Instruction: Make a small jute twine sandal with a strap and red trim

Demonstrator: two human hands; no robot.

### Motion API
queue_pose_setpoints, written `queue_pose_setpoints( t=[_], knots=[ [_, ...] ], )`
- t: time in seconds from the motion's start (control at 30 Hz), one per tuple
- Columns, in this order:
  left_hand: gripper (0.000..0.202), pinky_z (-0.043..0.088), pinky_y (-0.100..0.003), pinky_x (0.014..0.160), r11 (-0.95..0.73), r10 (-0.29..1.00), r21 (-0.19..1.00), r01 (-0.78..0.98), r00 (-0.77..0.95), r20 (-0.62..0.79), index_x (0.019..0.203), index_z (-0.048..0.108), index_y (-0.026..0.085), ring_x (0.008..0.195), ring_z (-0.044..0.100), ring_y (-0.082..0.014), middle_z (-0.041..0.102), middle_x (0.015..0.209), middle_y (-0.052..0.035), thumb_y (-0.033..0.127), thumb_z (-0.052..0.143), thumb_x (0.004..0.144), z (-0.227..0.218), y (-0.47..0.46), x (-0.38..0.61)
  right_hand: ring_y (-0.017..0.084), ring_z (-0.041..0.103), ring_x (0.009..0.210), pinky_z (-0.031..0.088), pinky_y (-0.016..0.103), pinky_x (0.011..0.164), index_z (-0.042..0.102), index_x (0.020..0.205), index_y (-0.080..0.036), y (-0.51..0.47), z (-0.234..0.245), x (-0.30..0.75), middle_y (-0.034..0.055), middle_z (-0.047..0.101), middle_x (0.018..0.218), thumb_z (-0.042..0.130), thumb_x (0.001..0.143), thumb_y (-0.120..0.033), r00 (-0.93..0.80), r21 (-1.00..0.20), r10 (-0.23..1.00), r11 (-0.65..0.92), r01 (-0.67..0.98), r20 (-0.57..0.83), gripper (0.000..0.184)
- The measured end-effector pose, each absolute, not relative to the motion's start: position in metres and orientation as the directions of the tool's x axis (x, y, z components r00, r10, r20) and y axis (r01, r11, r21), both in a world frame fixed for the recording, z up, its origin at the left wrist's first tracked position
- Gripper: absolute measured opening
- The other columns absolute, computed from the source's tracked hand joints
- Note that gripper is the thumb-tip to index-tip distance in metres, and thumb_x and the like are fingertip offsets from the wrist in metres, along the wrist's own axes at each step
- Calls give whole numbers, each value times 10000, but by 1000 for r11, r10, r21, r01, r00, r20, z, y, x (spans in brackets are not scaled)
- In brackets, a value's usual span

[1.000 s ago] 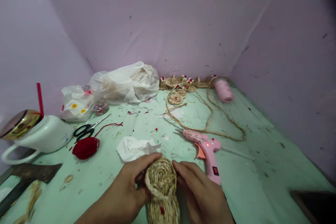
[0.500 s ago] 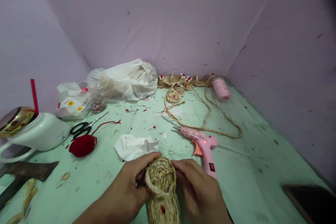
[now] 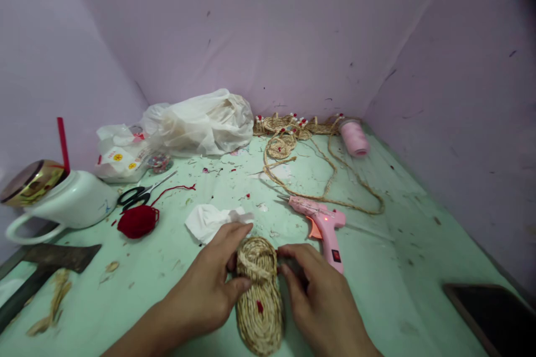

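A small woven straw sandal (image 3: 258, 308) lies on the green table (image 3: 389, 268) near the front edge, with a braided strap across its toe and a red dot on the sole. My left hand (image 3: 205, 290) grips its left side, thumb pressed on the strap and fingers curled round the toe. On the right side my right hand (image 3: 318, 304) pinches the strap's other end with its fingertips. Both hands are closed on the sandal.
A pink glue gun (image 3: 323, 226) lies just right of the hands. Crumpled tissue (image 3: 209, 220), red yarn (image 3: 138, 221), scissors (image 3: 140, 195), a white jug (image 3: 62, 206), plastic bags (image 3: 196, 125), straw rope coils (image 3: 288, 142) and a pink spool (image 3: 354, 138) lie around. A dark slab (image 3: 498, 315) sits front right.
The view has shifted, so more of the sandal shows. Both hands keep hold of it, and the left thumb now presses on the strap.
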State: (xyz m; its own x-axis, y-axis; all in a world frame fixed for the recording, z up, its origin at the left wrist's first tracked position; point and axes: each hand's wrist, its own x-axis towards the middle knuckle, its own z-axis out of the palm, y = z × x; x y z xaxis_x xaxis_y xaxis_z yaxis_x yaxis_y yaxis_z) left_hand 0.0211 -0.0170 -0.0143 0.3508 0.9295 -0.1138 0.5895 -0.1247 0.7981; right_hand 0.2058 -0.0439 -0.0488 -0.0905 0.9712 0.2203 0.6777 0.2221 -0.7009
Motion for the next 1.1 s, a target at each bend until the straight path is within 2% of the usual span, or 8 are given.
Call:
queue_pose_setpoints(
  t=[0.13,0.23,0.33,0.43,0.57,0.7,0.93,1.1],
  knots=[
    [563,469,-300,831,-188,921,823,536,387,-42,1216,482,237,1070,496,-214,429,1284,-77,119,579,674,-10,-20,19,175,625,816,517,284,681,577,966,-201,-44,-43,206,58,627,906,450,809,-124,-76,-719,944,294,629,320,216],
    [415,480,-259,703,-212,915,851,481,403,0,1104,557,213,843,554,-158,527,1134,-69,133,569,697,-3,-21,21,159,607,856,513,252,696,564,1030,-203,-45,-35,202,64,602,958,498,803,-140,-155,-745,898,430,510,412,245],
    [239,455,-244,601,-226,918,864,451,394,34,953,617,174,694,543,-131,598,934,-57,153,539,728,-1,-21,24,176,585,936,505,282,773,533,1131,-198,-46,-31,197,86,572,1065,558,770,-165,-223,-772,901,434,464,372,364],
    [164,460,-269,660,-243,926,871,427,369,78,871,627,160,741,566,-151,619,845,-50,153,519,747,-3,-21,25,176,588,920,505,297,773,542,1129,-206,-45,-32,194,80,586,1048,545,778,-159,-219,-814,929,366,451,297,354],
    [147,462,-281,720,-256,927,871,420,363,97,841,635,158,777,581,-153,626,823,-41,142,509,767,-5,-20,27,151,601,782,511,262,663,601,971,-205,-43,-34,192,59,610,932,522,793,-152,-183,-860,941,336,383,286,202],
    [193,468,-273,732,-287,913,848,446,395,101,872,647,168,795,586,-147,622,837,-42,126,476,794,-5,-21,29,161,591,830,503,269,685,611,944,-198,-43,-34,190,66,598,946,516,797,-152,-159,-874,944,328,358,289,181],
    [383,444,-319,888,-484,869,649,587,410,277,1124,507,156,1079,494,-207,494,1179,-116,112,518,745,-6,-27,27,133,555,674,473,254,588,568,893,-193,-45,-34,189,27,574,832,551,778,-181,-84,-878,970,242,414,227,117],
    [271,461,-272,825,-559,828,582,591,442,346,1018,544,135,962,538,-165,535,1028,-97,57,439,780,-13,-28,27,138,561,728,470,251,618,567,884,-195,-46,-33,188,35,570,861,519,804,-178,-118,-880,960,280,383,254,94]
  ],
)
